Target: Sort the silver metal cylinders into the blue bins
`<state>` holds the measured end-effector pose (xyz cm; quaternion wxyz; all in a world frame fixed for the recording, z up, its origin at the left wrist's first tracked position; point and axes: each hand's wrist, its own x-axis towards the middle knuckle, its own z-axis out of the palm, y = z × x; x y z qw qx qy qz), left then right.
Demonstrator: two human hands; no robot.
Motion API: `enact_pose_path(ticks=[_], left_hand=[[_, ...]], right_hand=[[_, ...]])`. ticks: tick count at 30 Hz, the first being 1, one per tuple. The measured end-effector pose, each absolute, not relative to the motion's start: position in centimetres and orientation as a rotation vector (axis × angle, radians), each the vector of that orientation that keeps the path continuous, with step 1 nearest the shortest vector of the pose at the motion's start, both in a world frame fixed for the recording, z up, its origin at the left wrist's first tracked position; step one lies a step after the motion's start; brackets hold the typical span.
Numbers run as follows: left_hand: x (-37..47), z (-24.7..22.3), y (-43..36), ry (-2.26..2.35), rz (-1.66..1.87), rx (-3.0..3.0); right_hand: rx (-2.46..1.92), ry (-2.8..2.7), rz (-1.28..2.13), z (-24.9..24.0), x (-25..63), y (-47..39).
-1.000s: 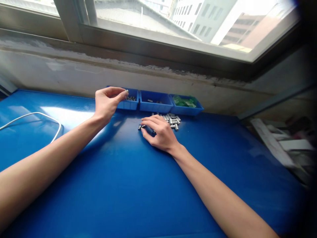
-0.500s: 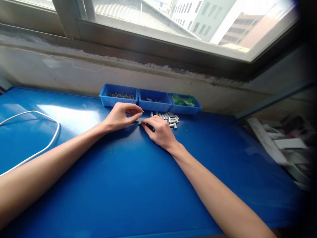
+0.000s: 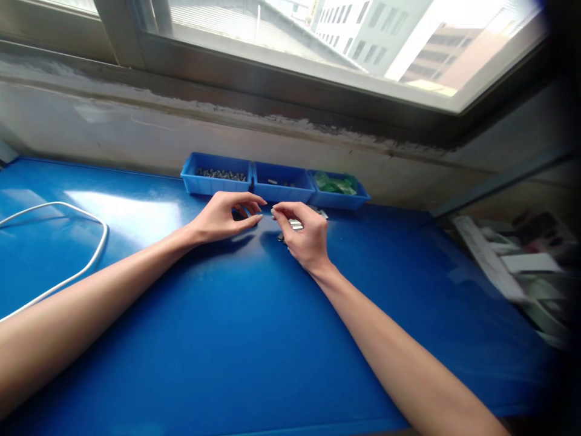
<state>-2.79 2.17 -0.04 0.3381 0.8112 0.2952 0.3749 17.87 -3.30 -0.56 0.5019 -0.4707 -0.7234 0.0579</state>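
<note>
My left hand (image 3: 222, 217) is held just above the blue table, thumb and fingers curved with a gap between their tips and nothing visible in it. Close by on its right, my right hand (image 3: 309, 237) has thumb and forefinger pinched together; whatever lies between those tips is too small to make out. Short silvery metal pieces (image 3: 296, 224) lie on the table behind and under the right hand, which hides most of them. A small dark piece (image 3: 280, 238) shows below its thumb.
Three blue bins stand by the wall: the left bin (image 3: 215, 186) holds many small metal parts, the middle bin (image 3: 284, 194) a few pieces, the right bin (image 3: 340, 200) green plastic. A white cable (image 3: 97, 254) curves over the table's left. Blurred clutter (image 3: 531, 263) sits at the right.
My right hand has lifted and shifted slightly right, now covering most of the metal pieces. My left hand has come down a little, its thumb and fingertips further apart.
</note>
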Motion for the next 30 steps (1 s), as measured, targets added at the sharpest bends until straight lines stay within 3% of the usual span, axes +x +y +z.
enact_pose_path(ticks=[26, 30], left_hand=[[-2.7, 0.5, 1.4, 0.723, 0.944, 1.853], [-2.9, 0.9, 2.1, 0.815, 1.094, 1.701]], right_hand=[[-1.075, -1.822, 0.205, -1.2, 17.6, -3.6], [-1.067, -1.872, 0.162, -1.1, 17.7, -3.6]])
